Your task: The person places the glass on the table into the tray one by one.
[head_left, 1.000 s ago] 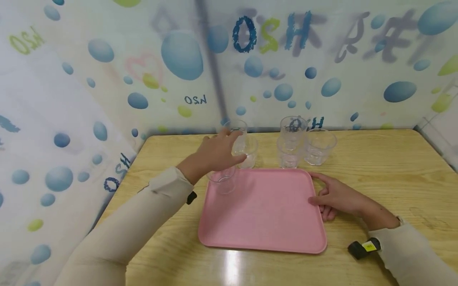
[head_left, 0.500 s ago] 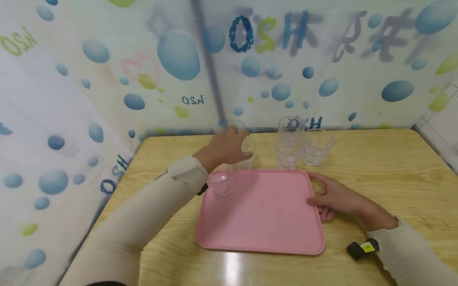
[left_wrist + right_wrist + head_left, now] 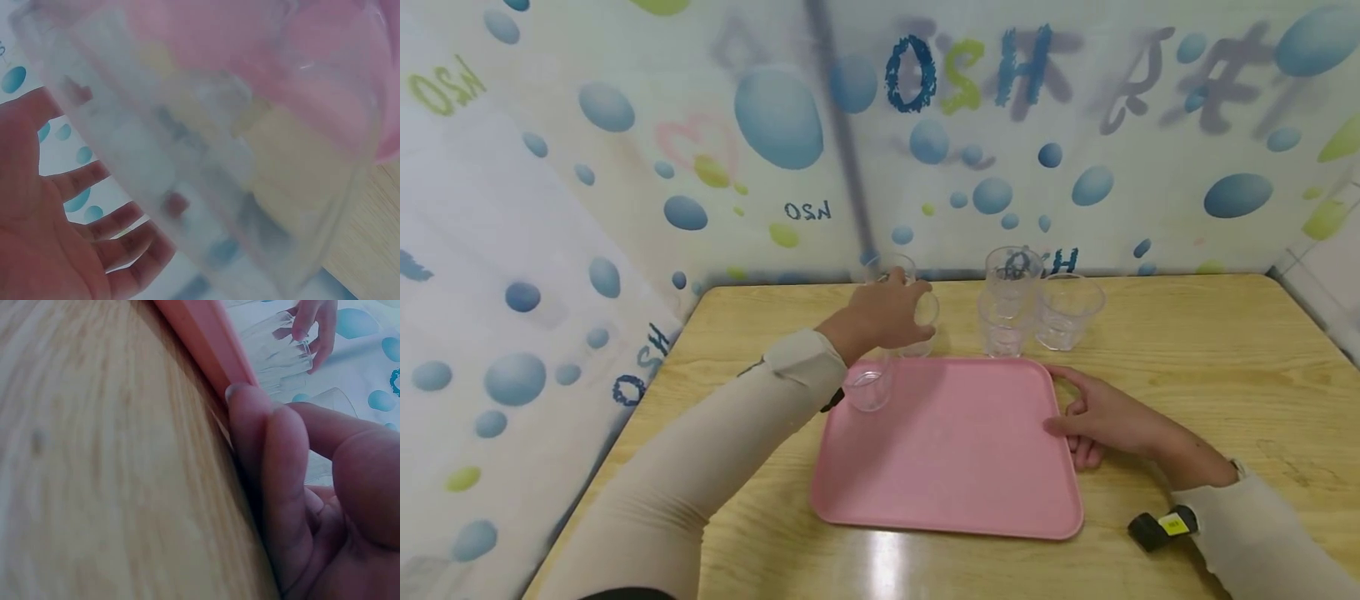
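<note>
My left hand [image 3: 886,315] reaches over the table's left side, thumb and fingers spread around a clear plastic cup [image 3: 929,310] that it partly covers. Behind that stands another clear cup [image 3: 895,265]. A third cup [image 3: 868,393] is on the back left corner of the pink tray [image 3: 955,454], close under the left wrist. In the left wrist view a blurred clear cup [image 3: 206,156] fills much of the picture, the spread fingers [image 3: 119,222] beyond it. My right hand [image 3: 1105,417] holds the tray's right edge, thumb at the rim, other fingers curled against the side.
Three more clear cups stand behind the tray's right half, among them a wide one [image 3: 1067,312] and a taller one [image 3: 1011,271] at the back. A patterned wall sheet [image 3: 1037,108] rises behind the wooden table [image 3: 1217,350]. A black strap device [image 3: 1161,527] sits at the right wrist.
My left hand has moved right and a little lower, from above the back left cups to around the nearer one. The right hand stays at the tray's edge.
</note>
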The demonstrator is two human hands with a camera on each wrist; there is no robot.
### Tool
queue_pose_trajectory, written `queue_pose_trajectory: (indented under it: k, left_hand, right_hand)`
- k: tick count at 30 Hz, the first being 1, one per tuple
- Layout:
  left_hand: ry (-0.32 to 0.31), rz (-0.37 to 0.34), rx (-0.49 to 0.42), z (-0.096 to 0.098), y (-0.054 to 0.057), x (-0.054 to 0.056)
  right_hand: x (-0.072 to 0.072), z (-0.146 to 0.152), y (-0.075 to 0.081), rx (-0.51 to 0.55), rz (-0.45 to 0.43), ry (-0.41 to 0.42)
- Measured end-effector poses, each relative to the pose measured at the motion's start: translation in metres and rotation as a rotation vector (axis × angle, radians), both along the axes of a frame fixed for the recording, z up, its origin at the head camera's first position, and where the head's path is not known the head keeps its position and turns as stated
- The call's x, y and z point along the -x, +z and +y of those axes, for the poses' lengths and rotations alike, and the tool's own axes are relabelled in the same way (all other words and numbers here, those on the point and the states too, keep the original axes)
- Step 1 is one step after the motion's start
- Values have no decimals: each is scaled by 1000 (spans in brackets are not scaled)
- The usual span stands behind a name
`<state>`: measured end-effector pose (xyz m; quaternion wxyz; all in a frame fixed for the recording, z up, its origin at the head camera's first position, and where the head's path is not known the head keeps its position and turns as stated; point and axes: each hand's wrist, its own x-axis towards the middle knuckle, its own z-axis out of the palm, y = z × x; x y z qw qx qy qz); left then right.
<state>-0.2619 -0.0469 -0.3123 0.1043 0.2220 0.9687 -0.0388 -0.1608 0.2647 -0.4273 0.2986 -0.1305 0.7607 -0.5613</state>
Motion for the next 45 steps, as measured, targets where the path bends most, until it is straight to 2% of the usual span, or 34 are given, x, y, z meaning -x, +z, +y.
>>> queue_pose_trajectory:
  k: [8,13,19,28,33,39,45]
  left_hand:
    - [-34,27,-48,3,-1,-5]
    - [-35,74,-69,4,-2,-7]
    - [-47,127,-96,3,7,-14]
    - [-120,202,-158,-2,27,-43]
    - [-155,235,-162,-3,37,-59]
    - [-185,218,-152,-9,48,-83]
    - [-201,194,-146,-22,50,-107]
  right_hand:
    - [1,0,-1,-27,-1,-12]
    - [0,0,1,-17,6,-9]
    - [1,-2,2,-15,9,-1]
    - [-1,-2,0,-31,3,10]
    - [-2,1,1,-23,9,10]
    - [-2,2,3,-26,3,11]
    - [-1,0,2,-19,2,19]
